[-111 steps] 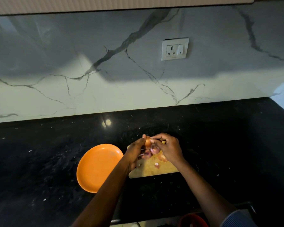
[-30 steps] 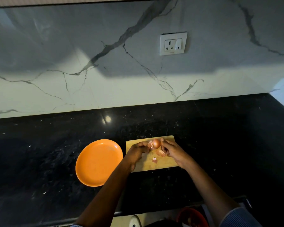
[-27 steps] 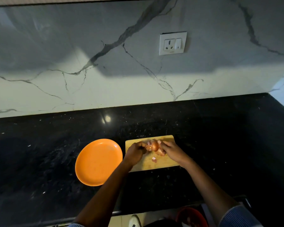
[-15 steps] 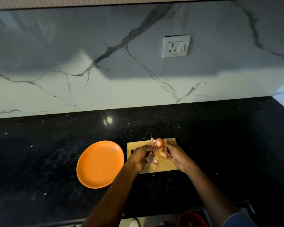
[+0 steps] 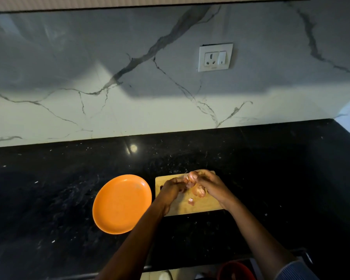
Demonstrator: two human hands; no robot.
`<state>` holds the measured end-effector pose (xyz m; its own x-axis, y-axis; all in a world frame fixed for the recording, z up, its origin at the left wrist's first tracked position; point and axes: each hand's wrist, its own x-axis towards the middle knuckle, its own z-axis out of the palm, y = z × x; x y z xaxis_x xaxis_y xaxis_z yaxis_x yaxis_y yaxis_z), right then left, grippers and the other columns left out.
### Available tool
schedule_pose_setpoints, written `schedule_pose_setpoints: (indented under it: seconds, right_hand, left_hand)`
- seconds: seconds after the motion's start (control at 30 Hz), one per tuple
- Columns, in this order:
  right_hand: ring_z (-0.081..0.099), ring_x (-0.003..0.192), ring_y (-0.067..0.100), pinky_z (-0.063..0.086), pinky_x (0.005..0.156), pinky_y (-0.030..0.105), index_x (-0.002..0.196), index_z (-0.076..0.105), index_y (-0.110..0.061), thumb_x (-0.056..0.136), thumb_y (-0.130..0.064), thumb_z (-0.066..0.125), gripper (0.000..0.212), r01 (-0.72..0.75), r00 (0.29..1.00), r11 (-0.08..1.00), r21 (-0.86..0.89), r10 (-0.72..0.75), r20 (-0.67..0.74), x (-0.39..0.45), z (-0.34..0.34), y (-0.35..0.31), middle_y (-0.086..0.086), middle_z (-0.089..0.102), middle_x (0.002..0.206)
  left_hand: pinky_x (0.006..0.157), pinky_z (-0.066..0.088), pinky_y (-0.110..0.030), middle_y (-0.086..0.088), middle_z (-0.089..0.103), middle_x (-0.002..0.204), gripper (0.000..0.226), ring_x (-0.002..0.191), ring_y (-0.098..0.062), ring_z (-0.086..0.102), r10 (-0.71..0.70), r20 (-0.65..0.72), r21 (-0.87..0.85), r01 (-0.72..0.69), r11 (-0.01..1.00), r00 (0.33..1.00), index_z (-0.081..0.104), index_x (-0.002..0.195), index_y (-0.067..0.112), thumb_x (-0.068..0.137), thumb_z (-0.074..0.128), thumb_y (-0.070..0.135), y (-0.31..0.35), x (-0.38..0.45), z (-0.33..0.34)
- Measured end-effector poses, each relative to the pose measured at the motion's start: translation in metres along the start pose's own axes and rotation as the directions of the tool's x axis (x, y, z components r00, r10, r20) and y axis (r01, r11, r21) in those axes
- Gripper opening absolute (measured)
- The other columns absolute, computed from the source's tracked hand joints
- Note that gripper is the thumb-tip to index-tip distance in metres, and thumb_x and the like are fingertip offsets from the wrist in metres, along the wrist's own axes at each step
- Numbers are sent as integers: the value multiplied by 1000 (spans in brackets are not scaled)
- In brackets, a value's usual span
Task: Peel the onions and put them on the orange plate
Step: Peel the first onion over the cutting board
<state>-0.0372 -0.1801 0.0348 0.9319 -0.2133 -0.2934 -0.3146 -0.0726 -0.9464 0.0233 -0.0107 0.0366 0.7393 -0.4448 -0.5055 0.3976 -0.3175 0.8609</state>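
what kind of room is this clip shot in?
Most likely a home kitchen. A black stone countertop meets a marble-look backsplash with a wall socket, and both hands work an onion over a wooden cutting board beside an orange plate.

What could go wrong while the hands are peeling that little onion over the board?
The onion is small and pinched by fingertips of both the left hand and the right hand, so it might slip and roll onto the dark counter. Skin bits already lie on the cutting board; more could scatter. The orange plate sits beside the board, so a dropped onion could miss it.
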Motion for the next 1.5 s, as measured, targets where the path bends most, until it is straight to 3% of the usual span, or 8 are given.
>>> schedule_pose_setpoints:
  seconds: [0.1,0.27,0.43,0.6,0.83,1.0,1.23,1.5]
  right_hand:
    - [70,102,8,55,89,25,110,72,-25,88,-45,72,31,-4,1000,1000,-14,4,-20,5,0,6,-7,75,102]
    - [71,94,4,54,86,28,109,69,-26,90,-52,66,32,-11,1000,999,-53,10,-18,5,6,6,-8,76,96]
    - [69,92,4,54,82,30,103,69,-31,89,-53,67,26,6,999,997,-82,-10,-45,7,7,9,-12,74,92]
    - [67,106,9,54,94,38,107,70,-39,70,-81,63,56,5,1000,994,-108,-8,-26,9,6,13,-10,73,106]
    - [67,109,11,53,101,39,114,71,-31,95,-50,61,29,-54,999,993,-106,55,3,7,3,13,-6,74,112]
    - [63,109,12,52,98,35,113,65,-31,94,-53,61,29,-122,991,980,-156,110,-83,5,12,18,-7,69,113]
    - [61,115,17,50,96,34,130,61,-22,93,-60,59,53,-159,980,941,-300,113,-163,11,27,16,-2,66,124]
    - [62,113,23,49,88,33,124,63,-20,94,-55,60,46,-200,950,918,-342,97,-297,16,16,7,4,67,123]
  left_hand:
    - [70,47,-18,1,73,92,16,90,-10,66,63,-8,14,-63,998,998,69,97,15,101,58,27,-5,2,2]
    - [101,50,-42,1,75,105,37,103,-16,69,89,-5,151,-88,985,996,68,110,19,99,50,50,-9,8,6]
    - [66,46,-8,7,69,85,18,75,4,64,124,-44,137,-117,984,991,67,98,14,103,53,23,-3,4,6]
    - [72,47,-18,2,68,79,24,78,-9,61,96,-52,61,-93,994,994,68,78,17,96,57,7,-5,8,3]
    - [62,49,-9,4,73,80,20,77,-3,69,41,-39,-67,-44,997,998,71,95,8,100,52,5,-9,1,7]
    - [88,49,-26,9,74,89,22,99,-15,67,93,-101,193,-72,979,990,75,85,26,97,59,16,-17,9,8]
    - [71,42,-28,2,73,82,24,90,-23,68,187,-166,414,-103,904,968,71,71,27,93,62,26,-23,16,1]
    - [80,47,-32,-3,73,109,28,105,-25,65,139,-241,556,20,831,961,74,108,26,96,59,46,-31,9,2]
